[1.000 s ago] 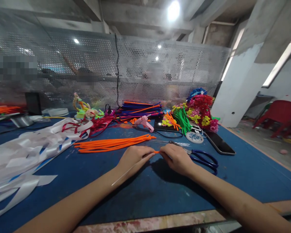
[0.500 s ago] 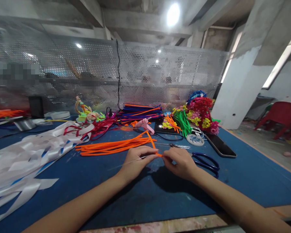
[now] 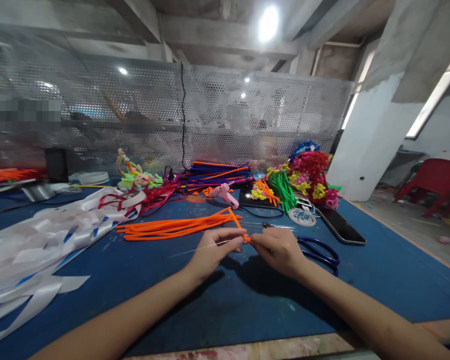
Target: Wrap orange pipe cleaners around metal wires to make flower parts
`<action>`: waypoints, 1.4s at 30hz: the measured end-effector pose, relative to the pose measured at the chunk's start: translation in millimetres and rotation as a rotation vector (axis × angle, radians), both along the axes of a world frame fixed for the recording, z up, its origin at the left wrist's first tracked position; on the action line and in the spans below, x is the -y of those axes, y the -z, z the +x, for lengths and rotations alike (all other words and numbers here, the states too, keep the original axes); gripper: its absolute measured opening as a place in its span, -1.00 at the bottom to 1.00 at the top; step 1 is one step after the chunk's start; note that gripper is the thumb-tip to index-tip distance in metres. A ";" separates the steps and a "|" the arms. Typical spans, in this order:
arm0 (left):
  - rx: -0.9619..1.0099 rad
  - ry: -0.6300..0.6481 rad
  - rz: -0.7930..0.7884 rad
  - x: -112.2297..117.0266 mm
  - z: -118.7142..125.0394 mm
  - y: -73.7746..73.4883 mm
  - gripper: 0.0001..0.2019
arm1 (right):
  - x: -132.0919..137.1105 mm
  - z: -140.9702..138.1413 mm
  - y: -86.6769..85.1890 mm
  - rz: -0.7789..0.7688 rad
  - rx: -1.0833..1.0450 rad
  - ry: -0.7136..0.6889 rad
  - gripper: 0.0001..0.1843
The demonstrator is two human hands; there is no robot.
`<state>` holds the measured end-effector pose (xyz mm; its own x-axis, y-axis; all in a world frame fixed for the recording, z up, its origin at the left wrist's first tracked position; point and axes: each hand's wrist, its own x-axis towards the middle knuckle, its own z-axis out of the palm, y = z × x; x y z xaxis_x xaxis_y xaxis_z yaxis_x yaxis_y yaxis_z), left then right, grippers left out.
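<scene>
An orange pipe cleaner (image 3: 235,220) runs up and away from between my fingertips, with a small bunched turn of it where the hands meet. My left hand (image 3: 213,250) is closed in a pinch on this pipe cleaner, and a thin straight wire (image 3: 189,251) passes through the same fingers, sticking out to the left. Close beside it, my right hand (image 3: 279,249) pinches the bunched part between thumb and forefinger. A bundle of orange pipe cleaners (image 3: 168,227) lies just beyond the left hand. Blue-handled scissors or pliers (image 3: 324,257) rest by the right hand, their working end hidden.
A pink glue gun (image 3: 224,194) and loose thin wires (image 3: 285,227) lie beyond the hands. White ribbons (image 3: 37,255) spread over the left side. Toward the right are a phone (image 3: 343,225), green pipe cleaners (image 3: 285,192) and fuzzy flowers (image 3: 310,172). A perforated screen (image 3: 135,100) stands behind.
The orange strip between my fingertips, nearly straight before, is now bent into a small bunched turn. My left fingers have opened slightly around it; both hands stay in nearly the same place.
</scene>
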<state>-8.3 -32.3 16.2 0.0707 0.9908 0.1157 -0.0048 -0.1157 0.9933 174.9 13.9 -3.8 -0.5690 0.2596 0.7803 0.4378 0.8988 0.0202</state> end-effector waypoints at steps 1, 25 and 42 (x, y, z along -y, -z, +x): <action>-0.001 0.004 -0.001 -0.7 -0.4 1.3 -0.68 | 0.2 0.0 -0.3 -0.032 -0.003 -0.010 -0.73; -0.471 0.048 0.311 -0.1 -10.6 5.7 -0.75 | 8.4 -6.3 -4.9 -0.868 -0.118 -0.098 -0.75; -1.273 -0.127 0.490 -64.6 -93.4 12.7 -0.80 | -36.3 8.7 -3.3 -1.180 -0.736 -0.068 -0.61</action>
